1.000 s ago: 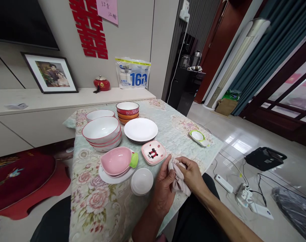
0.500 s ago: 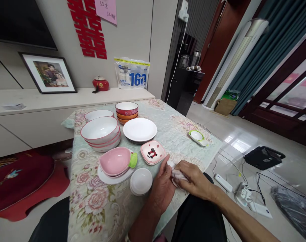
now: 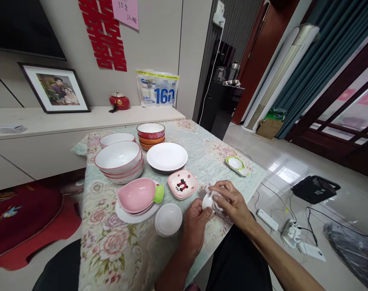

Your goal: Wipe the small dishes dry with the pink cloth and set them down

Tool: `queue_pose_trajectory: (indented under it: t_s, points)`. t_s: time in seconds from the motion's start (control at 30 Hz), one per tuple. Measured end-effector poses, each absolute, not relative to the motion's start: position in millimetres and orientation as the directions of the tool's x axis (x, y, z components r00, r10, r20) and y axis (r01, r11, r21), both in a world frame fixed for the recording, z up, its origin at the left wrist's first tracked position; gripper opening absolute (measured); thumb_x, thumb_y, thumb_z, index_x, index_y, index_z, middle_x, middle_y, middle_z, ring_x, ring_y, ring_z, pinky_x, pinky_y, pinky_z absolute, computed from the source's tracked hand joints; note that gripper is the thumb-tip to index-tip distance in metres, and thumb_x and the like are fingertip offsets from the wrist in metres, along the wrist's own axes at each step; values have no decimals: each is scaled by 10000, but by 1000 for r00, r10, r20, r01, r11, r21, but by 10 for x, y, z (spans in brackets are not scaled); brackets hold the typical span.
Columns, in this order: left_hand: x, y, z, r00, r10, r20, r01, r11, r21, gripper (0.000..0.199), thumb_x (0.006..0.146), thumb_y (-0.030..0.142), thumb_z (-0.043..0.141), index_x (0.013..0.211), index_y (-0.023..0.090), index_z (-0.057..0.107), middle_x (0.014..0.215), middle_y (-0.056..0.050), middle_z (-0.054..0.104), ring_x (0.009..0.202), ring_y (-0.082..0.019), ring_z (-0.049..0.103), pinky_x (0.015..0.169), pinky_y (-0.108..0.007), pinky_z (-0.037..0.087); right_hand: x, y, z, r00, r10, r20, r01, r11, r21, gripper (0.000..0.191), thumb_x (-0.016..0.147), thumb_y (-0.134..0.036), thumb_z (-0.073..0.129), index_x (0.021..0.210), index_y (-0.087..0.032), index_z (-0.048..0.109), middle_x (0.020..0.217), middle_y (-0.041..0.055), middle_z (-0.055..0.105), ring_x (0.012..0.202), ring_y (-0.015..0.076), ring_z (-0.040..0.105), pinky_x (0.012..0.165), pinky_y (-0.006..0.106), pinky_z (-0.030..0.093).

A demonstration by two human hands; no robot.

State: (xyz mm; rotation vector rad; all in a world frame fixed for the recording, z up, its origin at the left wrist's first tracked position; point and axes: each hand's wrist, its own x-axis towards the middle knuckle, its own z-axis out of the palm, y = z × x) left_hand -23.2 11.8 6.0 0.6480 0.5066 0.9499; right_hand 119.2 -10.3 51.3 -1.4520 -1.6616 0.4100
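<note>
Near the table's front edge, my left hand (image 3: 196, 224) grips a small white dish (image 3: 207, 203) between thumb and fingers. My right hand (image 3: 232, 202) is closed on a pale cloth (image 3: 217, 202), which it presses against the dish. Just left of my left hand stand small white bowls (image 3: 168, 219). Beyond the hands lies a square pink-rimmed cat dish (image 3: 183, 184). Pink leaf-shaped bowls (image 3: 137, 195) with a green end rest on a white plate (image 3: 123, 216).
Stacked white bowls (image 3: 118, 157), red and orange bowls (image 3: 151, 135) and white plates (image 3: 167, 156) stand farther back on the flowered tablecloth (image 3: 111, 238). A green-edged dish (image 3: 236, 164) lies near the right edge. Behind is a shelf (image 3: 99, 117).
My left hand has turned, and the white dish in it now shows more. My right hand has shifted slightly up and right with the cloth. The view has moved slightly.
</note>
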Motion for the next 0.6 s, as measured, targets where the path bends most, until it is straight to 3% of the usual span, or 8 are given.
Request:
queue_pose_trajectory:
  t_s: [0.1, 0.2, 0.27, 0.37, 0.47, 0.53, 0.6]
  points:
    - [-198, 113, -25, 499, 866, -22, -564, 344, 750, 262, 752, 247, 751, 994, 193, 668, 952, -36, 708, 899, -200, 629, 848, -329, 486, 1084, -121, 556, -133, 879, 457, 753, 390, -531, 268, 975, -351, 528, 1133, -293, 736, 1110, 84, 625, 1066, 247, 524, 939, 427, 435]
    - [-199, 104, -107, 487, 873, -1, -528, 295, 796, 233, 759, 218, 726, 987, 196, 685, 918, -23, 696, 840, -186, 608, 768, -291, 466, 1054, -87, 543, -81, 901, 427, 697, 358, -622, 280, 978, -399, 516, 1087, -292, 751, 1093, 77, 643, 1077, 259, 524, 967, 437, 408]
    - [-209, 97, -137, 459, 888, -29, -503, 287, 815, 126, 756, 225, 725, 866, 178, 687, 789, -5, 666, 741, -165, 573, 698, -274, 445, 1049, -52, 492, 99, 933, 346, 549, 239, -801, 303, 957, -457, 537, 1052, -261, 749, 1031, 71, 661, 1016, 251, 566, 924, 403, 436]
    - [-213, 95, -106, 413, 907, -77, -553, 318, 771, 128, 726, 245, 750, 791, 168, 671, 699, 13, 629, 685, -149, 541, 669, -269, 426, 993, -15, 374, 321, 943, 85, 120, 49, -992, 356, 926, -526, 563, 1068, -235, 710, 848, 32, 675, 744, 185, 595, 690, 301, 468]
    - [-209, 105, -3, 402, 907, -125, -634, 374, 677, 189, 687, 263, 785, 801, 161, 674, 736, 1, 663, 725, -154, 565, 724, -283, 441, 912, -1, 287, 332, 940, -77, -275, 18, -961, 368, 875, -548, 629, 1023, -218, 691, 807, 14, 677, 622, 140, 565, 585, 254, 445]
    - [-219, 111, 68, 433, 894, -118, -646, 399, 650, 234, 687, 279, 794, 854, 152, 690, 796, -22, 698, 777, -170, 593, 779, -303, 450, 913, 6, 286, 308, 944, -113, -393, 18, -920, 357, 820, -532, 704, 941, -197, 687, 806, 17, 678, 618, 129, 570, 584, 241, 456]
    - [-243, 117, 115, 490, 868, -79, -630, 415, 657, 281, 711, 294, 787, 930, 141, 701, 843, -43, 714, 813, -185, 612, 805, -316, 451, 990, 14, 333, 264, 954, -142, -407, -23, -913, 354, 793, -516, 740, 892, -181, 675, 763, 9, 664, 601, 120, 565, 566, 228, 451]
